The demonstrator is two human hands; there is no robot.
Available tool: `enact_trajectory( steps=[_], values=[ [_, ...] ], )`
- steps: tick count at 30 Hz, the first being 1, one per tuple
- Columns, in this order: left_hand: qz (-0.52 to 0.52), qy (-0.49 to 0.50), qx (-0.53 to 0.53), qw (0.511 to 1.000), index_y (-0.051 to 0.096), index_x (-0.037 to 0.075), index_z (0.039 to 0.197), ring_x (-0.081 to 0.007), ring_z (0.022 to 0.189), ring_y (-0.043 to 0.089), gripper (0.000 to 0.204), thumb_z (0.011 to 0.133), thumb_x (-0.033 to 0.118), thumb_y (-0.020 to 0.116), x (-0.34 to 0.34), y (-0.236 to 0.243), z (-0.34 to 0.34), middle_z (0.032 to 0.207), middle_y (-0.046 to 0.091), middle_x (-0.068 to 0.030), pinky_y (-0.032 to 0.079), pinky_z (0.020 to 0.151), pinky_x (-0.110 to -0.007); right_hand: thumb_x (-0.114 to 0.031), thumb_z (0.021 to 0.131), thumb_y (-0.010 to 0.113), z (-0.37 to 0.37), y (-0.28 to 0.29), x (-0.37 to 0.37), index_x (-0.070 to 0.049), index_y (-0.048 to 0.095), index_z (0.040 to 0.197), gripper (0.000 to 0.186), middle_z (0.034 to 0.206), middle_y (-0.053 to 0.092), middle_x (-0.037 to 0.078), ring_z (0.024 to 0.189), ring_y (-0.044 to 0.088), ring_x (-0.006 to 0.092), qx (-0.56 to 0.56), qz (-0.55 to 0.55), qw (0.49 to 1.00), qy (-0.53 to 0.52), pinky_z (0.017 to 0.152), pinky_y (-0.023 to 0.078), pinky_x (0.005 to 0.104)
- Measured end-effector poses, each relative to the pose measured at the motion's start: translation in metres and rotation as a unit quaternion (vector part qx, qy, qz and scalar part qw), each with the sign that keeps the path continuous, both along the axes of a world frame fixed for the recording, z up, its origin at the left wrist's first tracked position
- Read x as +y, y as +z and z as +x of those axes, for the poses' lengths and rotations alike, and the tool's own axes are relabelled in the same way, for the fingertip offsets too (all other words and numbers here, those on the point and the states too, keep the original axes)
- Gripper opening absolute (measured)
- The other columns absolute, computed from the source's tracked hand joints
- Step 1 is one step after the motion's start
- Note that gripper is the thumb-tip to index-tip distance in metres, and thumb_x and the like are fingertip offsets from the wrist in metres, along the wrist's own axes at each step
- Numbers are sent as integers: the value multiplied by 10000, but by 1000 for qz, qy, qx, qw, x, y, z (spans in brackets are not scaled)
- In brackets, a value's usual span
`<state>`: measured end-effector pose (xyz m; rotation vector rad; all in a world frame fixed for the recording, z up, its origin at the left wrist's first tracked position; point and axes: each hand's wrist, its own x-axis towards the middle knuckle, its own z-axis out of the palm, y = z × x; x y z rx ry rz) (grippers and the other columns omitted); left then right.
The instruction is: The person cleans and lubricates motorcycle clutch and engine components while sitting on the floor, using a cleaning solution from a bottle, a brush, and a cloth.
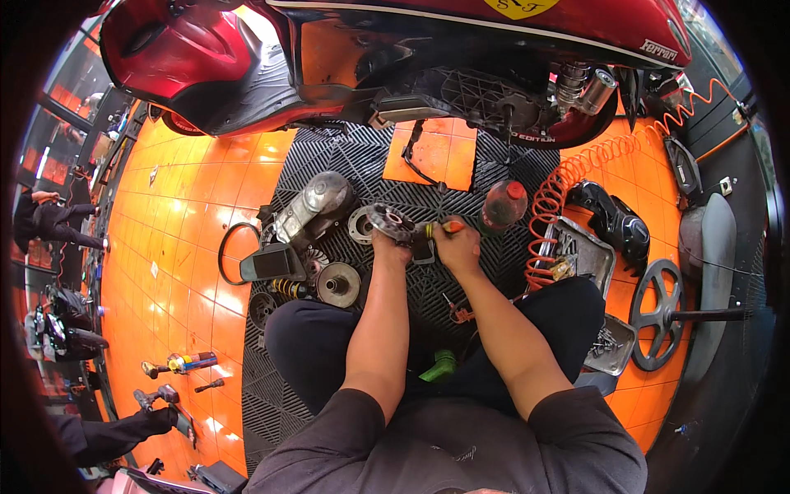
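Holding disc, likely heavy, stiff, best by rim, left hand is gripping near edge; right hand is clutching tool.

Head-worn fisheye looks down, close; rim perhaps blurred.
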<state>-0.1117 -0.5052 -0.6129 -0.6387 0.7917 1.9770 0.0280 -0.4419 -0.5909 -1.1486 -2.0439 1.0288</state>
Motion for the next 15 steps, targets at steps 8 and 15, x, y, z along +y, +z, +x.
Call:
enact_trajectory(
  steps=[8,15],
  values=[
    [69,60,39,995,616,139,1061,-256,922,587,343,991,418,429,-28,-32,-4,1030,621,-47,505,837,-443,-241,817,633,-25,-27,-14,-55,629,843,188,908,655,158,843,629,372,-115,32,987,111,720,498,471],
    [84,-17,71,994,616,165,1063,-267,928,597,362,976,436,391,-29,-21,-6,1025,635,-66,507,812,-451,-276,848,585,-26,-71,-6,-116,684,926,204,927,674,153,896,643,359,-249,16,942,224,758,505,481]
  ],
)
